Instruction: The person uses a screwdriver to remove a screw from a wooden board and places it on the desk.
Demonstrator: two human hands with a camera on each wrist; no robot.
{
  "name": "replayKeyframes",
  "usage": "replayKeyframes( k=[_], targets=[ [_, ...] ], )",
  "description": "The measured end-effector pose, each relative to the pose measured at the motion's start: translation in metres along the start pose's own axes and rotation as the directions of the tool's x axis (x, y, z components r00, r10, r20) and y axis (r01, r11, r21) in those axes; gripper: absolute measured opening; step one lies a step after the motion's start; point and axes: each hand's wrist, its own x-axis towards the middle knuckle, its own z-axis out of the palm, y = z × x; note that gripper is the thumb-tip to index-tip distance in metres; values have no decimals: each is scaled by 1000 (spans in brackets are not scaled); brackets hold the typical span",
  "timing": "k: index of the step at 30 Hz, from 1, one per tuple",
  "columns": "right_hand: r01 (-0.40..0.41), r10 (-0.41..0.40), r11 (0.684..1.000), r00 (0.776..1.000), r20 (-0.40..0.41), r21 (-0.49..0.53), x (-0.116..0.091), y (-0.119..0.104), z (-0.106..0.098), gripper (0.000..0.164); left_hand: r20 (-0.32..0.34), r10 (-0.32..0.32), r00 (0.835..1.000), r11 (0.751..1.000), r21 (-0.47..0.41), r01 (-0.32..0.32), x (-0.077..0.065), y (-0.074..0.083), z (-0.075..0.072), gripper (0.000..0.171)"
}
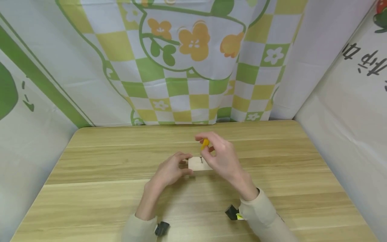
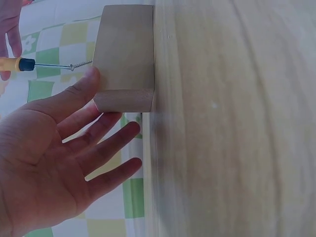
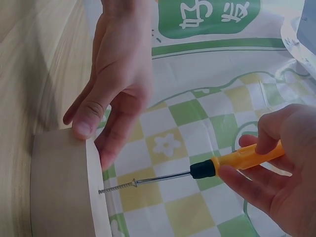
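A pale wooden block [image 1: 195, 164] lies on the table between the two hands. My left hand [image 1: 170, 169] holds its left end, thumb on the near side and a finger on the far side; the other fingers spread loosely in the left wrist view. In my right hand [image 1: 225, 158] is a screwdriver [image 3: 247, 158] with a yellow handle and dark collar, pinched between thumb and fingers. Its metal shaft [image 3: 163, 177] meets the head of a threaded screw [image 3: 117, 188]. The screw stands in the block's top face, with most of its thread exposed.
The wood-grain table [image 1: 105, 205] ends at a checkered, flowered curtain [image 1: 187, 97] behind the block. White cloth walls [image 1: 341, 134] rise at both sides. A small black device [image 1: 162, 228] sits at the left cuff, another [image 1: 231, 212] at the right cuff.
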Motion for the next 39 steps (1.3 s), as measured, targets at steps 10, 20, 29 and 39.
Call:
replayKeyframes(
  k=[10, 20, 29, 39],
  targets=[
    [15, -14, 997, 1000, -21, 82, -3, 6, -9, 37, 25, 63, 998, 996, 62, -65, -3, 0, -1, 57],
    [23, -20, 996, 999, -31, 89, -7, 11, -17, 31, 42, 106, 993, 990, 88, -110, -2, 2, -3, 57],
    [46, -41, 997, 997, -71, 70, -13, 21, -24, 31, 12, 170, 985, 980, 105, -170, 5, 7, -1, 47],
    [38, -47, 998, 980, -192, -48, -18, 30, -37, 30, -38, 234, 972, 970, 74, -230, 17, 17, 6, 34]
  ],
)
